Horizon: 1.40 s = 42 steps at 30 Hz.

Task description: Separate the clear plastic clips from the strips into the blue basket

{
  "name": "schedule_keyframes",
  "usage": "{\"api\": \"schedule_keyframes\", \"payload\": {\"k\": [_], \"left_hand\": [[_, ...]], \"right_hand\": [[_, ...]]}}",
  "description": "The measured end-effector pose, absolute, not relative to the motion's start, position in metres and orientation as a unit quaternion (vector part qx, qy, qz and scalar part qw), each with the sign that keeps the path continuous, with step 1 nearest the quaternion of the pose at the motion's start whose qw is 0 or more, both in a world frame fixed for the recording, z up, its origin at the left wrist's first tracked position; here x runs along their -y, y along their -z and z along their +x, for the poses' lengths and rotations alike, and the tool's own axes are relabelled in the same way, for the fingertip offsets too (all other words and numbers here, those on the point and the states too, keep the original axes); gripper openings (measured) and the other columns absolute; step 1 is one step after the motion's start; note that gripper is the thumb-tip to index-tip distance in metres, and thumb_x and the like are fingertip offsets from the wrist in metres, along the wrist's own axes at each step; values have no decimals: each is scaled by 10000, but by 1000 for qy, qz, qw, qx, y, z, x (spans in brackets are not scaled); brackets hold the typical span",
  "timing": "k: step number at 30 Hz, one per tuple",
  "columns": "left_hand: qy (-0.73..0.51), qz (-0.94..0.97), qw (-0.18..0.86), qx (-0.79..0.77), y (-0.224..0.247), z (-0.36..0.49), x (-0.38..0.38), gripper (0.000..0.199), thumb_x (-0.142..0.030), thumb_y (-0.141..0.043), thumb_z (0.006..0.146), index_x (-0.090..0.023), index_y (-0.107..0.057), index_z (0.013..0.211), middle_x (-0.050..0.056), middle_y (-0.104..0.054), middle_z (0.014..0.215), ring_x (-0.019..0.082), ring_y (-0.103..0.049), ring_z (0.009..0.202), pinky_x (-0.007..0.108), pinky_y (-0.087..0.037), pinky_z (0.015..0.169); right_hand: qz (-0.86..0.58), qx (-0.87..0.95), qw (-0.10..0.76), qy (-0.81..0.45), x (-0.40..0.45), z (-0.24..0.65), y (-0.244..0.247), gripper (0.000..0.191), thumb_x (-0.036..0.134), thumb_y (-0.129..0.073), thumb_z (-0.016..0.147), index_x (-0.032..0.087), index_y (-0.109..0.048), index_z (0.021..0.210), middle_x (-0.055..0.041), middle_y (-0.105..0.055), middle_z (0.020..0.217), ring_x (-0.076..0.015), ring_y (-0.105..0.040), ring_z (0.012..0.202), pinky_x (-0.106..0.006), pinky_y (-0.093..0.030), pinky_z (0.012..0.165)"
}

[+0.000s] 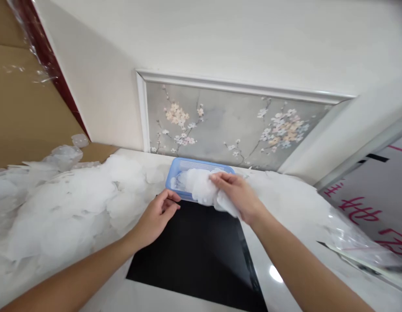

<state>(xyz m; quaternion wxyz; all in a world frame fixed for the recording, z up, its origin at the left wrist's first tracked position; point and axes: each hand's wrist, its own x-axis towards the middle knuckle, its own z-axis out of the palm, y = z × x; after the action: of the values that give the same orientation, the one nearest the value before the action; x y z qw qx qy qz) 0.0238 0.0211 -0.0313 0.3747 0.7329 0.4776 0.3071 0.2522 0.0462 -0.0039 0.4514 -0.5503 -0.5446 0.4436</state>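
White, thin, round sheets fill a blue tray (178, 167) at the far edge of a black mat (194, 251), near the wall. The right hand (236, 195) closes its fingers over a bunch of sheets (201, 186) on top of the tray. The left hand (158, 214) pinches the tray's near left rim, steadying it. More sheets lie in a loose heap (57, 208) to the left. They look light, limp and easily creased, so a soft bunching grip from above seems right; the stiff tray is best held by its rim.
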Motion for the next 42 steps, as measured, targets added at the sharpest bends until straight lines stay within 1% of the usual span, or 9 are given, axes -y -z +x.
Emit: {"api": "schedule_keyframes", "payload": {"k": [5,9,14,20,23,28,34,38,42], "left_hand": [[-217,799,230,-512,10,-7,-40,236,-215,-463,877,-224,-567,1089,73,-595,1179,257,-551,1165,446,-405,1059],[-99,800,149,-573,-8,-46,-54,303,-210,-458,873,-195,-602,1139,117,-602,1206,320,-538,1176,494,-419,1007],[0,746,91,-660,-21,-91,-73,372,-175,-368,898,-138,-593,1192,185,-599,1177,358,-586,1098,488,-470,888],[35,730,87,-677,-11,-97,-80,441,-236,-351,952,-138,-486,1360,185,-584,1242,317,-642,1060,420,-476,897],[28,734,78,-674,3,-89,-83,471,-335,-387,969,-174,-445,1407,181,-548,1257,335,-627,1100,416,-469,906],[-1,732,72,-677,21,-85,-89,411,-361,-492,945,-174,-519,1311,160,-524,1238,267,-666,913,400,-485,839],[-30,745,107,-658,15,-78,-87,201,-191,-534,909,-151,-574,1101,38,-629,940,183,-608,827,331,-476,758],[-21,783,174,-596,-1,-55,-70,145,-149,-524,818,-192,-587,942,-5,-615,777,174,-599,718,259,-421,616],[6,831,231,-506,-5,-26,-43,193,-267,-608,786,-231,-601,976,-17,-656,842,182,-642,726,249,-458,609]], "right_hand": [[-638,630,352,-268,-113,241,-13,186,332,-679,814,181,-681,705,-60,-670,712,-259,-649,762,-360,-466,719],[-633,675,347,-150,-122,215,-15,105,171,-599,870,165,-694,827,-158,-666,1047,-347,-538,1156,-483,-356,964],[-509,792,291,-174,-79,139,3,165,204,-544,948,206,-672,1052,-80,-691,1070,-221,-646,979,-336,-449,898],[-465,842,125,-241,-28,47,38,959,474,-826,717,162,-365,1498,-238,-309,1566,-465,-404,1330,-606,-372,1032],[-465,832,142,-267,-22,28,43,915,411,-871,675,251,-443,1468,-196,-357,1540,-466,-420,1279,-641,-418,963],[-420,806,272,-316,-23,27,52,482,137,-798,731,222,-706,1196,-138,-569,1324,-333,-532,1200,-484,-441,1031],[-413,788,314,-332,-17,86,49,559,-97,-677,645,201,-737,1113,-122,-542,1387,-265,-580,1230,-376,-443,1066],[-466,769,283,-334,-1,151,44,581,-12,-758,657,264,-717,1166,-111,-498,1452,-313,-506,1310,-496,-366,1118],[-517,732,237,-374,18,202,50,872,251,-923,571,310,-580,1371,-106,-311,1592,-402,-255,1453,-589,-281,1141]]}}
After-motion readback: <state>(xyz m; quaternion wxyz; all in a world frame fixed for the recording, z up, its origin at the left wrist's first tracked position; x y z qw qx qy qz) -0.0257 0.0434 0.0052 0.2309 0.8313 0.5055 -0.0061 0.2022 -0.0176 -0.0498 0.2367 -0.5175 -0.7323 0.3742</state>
